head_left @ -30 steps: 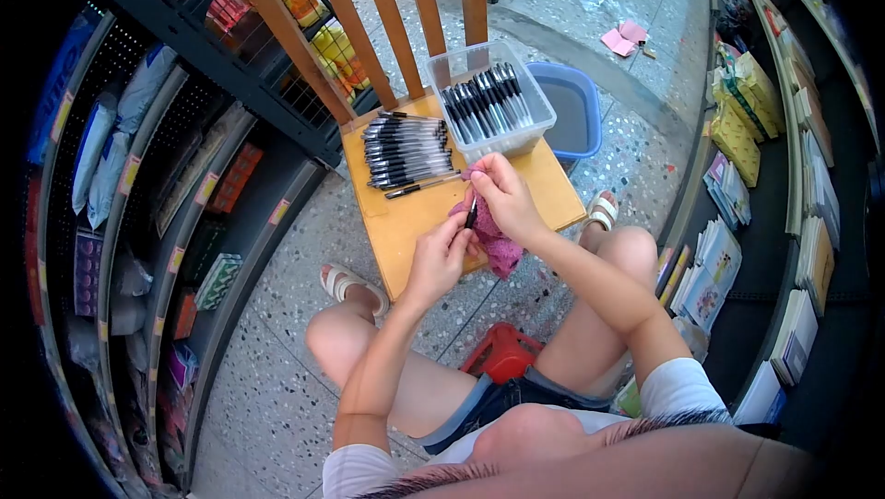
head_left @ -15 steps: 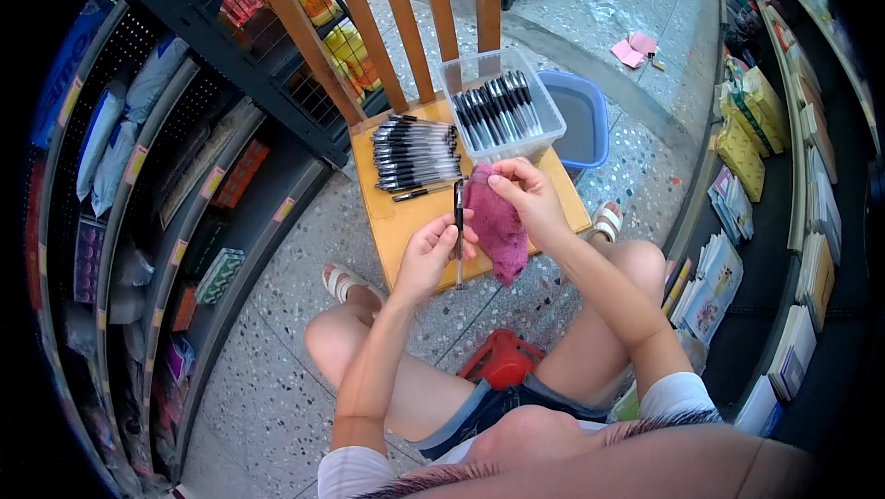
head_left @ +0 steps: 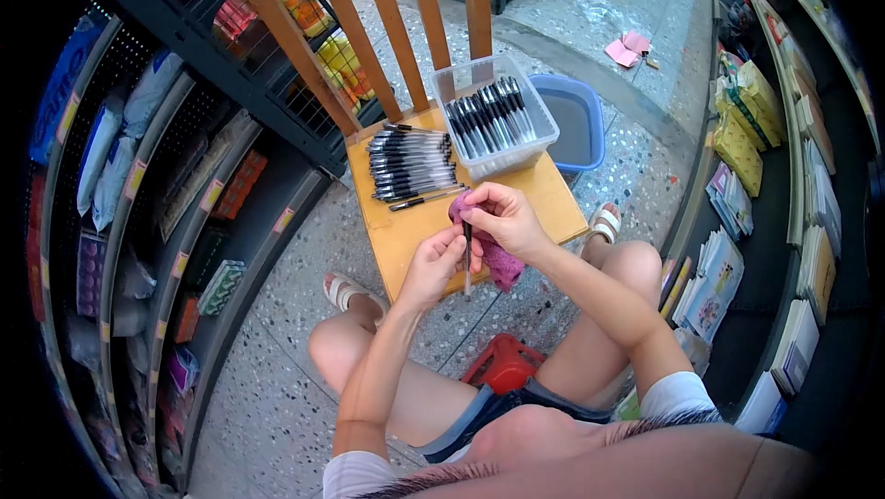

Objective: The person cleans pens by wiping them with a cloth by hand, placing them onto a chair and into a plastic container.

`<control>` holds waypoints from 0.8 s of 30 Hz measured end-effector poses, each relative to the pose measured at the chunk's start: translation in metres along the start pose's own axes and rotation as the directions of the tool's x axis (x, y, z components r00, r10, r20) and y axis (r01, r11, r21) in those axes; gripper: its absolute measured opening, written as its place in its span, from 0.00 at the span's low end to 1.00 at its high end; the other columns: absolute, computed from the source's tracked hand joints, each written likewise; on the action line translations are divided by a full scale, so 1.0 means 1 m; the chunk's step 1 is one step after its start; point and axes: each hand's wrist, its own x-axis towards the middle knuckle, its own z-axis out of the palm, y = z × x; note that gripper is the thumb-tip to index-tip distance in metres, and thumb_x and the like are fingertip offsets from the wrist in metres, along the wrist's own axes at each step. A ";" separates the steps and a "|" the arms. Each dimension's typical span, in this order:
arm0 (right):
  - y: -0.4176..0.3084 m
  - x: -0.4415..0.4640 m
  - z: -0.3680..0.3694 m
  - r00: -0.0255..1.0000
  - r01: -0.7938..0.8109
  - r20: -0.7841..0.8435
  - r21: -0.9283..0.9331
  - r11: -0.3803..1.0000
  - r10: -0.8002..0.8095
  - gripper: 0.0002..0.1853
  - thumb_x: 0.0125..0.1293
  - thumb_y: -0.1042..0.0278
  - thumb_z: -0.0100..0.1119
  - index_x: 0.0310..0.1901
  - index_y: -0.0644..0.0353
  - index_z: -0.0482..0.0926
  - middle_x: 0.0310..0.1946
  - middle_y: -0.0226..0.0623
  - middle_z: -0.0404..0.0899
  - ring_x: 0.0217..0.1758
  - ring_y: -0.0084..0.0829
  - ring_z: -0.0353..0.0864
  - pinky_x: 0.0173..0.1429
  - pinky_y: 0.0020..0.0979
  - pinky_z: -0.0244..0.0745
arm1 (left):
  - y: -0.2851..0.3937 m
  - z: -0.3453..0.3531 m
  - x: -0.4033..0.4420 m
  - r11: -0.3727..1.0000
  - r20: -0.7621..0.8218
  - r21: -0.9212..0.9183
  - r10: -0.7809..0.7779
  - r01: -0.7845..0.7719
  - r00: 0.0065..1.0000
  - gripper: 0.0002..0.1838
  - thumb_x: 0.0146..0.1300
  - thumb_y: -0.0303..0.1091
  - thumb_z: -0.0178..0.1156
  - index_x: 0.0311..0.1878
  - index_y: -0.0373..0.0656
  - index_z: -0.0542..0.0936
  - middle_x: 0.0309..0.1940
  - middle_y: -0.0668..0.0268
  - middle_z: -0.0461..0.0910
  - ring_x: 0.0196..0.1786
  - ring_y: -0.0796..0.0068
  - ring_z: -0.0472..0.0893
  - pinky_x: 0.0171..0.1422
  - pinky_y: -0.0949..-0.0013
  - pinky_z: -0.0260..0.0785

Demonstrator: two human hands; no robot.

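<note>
My left hand (head_left: 438,264) is closed on a pen (head_left: 467,255), held upright over the front of a wooden chair seat (head_left: 392,236). A purple-red cloth (head_left: 502,266) is pinched in my right hand (head_left: 502,220), wrapped about the top end of that pen. The rest of the cloth hangs down behind my fingers. On the seat beyond my left hand lies a row of several black-capped clear pens (head_left: 410,163). Beside the row, a clear plastic box (head_left: 507,160) holds several more pens (head_left: 489,117).
A blue basin (head_left: 576,130) with greyish water stands right of the chair. A red stool (head_left: 502,365) is between my legs. Shelves of goods (head_left: 207,223) curve along the left, and shelves with notebooks (head_left: 714,287) along the right. Pink paper (head_left: 627,49) lies on the floor.
My right hand has moved left and down, bringing the cloth from beside the pen onto its top end. My left hand still holds the pen, slightly lower.
</note>
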 end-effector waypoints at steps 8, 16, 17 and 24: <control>-0.004 0.000 0.006 0.993 0.055 -0.095 -0.086 0.995 -0.063 0.04 0.64 0.74 0.54 0.38 0.64 0.71 0.29 0.34 0.77 0.19 0.19 0.75 0.20 0.22 0.73 | -0.003 0.002 0.004 0.999 -0.005 -0.039 -0.013 0.013 1.000 0.14 0.69 0.35 0.48 0.50 0.35 0.71 0.37 0.63 0.77 0.35 0.76 0.78 0.42 0.74 0.73; -0.004 0.020 -0.009 0.937 0.260 -0.192 -0.171 0.950 -0.291 0.04 0.64 0.75 0.54 0.39 0.64 0.73 0.31 0.30 0.76 0.33 0.17 0.74 0.38 0.21 0.72 | 0.005 0.011 -0.007 0.976 -0.109 0.157 -0.137 0.153 0.985 0.18 0.66 0.31 0.53 0.56 0.32 0.69 0.39 0.59 0.79 0.39 0.70 0.82 0.44 0.71 0.76; -0.001 0.022 -0.010 0.923 0.288 -0.197 -0.210 0.934 -0.329 0.04 0.64 0.75 0.54 0.38 0.63 0.73 0.30 0.29 0.76 0.30 0.17 0.74 0.35 0.20 0.72 | 0.005 0.011 -0.009 0.972 -0.102 0.164 -0.152 0.168 0.983 0.18 0.65 0.30 0.54 0.56 0.31 0.69 0.38 0.59 0.79 0.38 0.71 0.82 0.43 0.72 0.76; 0.015 0.008 0.001 0.984 0.100 -0.134 -0.115 0.988 -0.115 0.03 0.64 0.76 0.53 0.39 0.63 0.72 0.29 0.30 0.76 0.26 0.17 0.75 0.30 0.21 0.73 | 0.002 0.006 -0.007 0.985 -0.191 0.173 0.024 0.010 0.981 0.15 0.64 0.28 0.55 0.53 0.32 0.73 0.33 0.64 0.80 0.32 0.78 0.80 0.38 0.76 0.74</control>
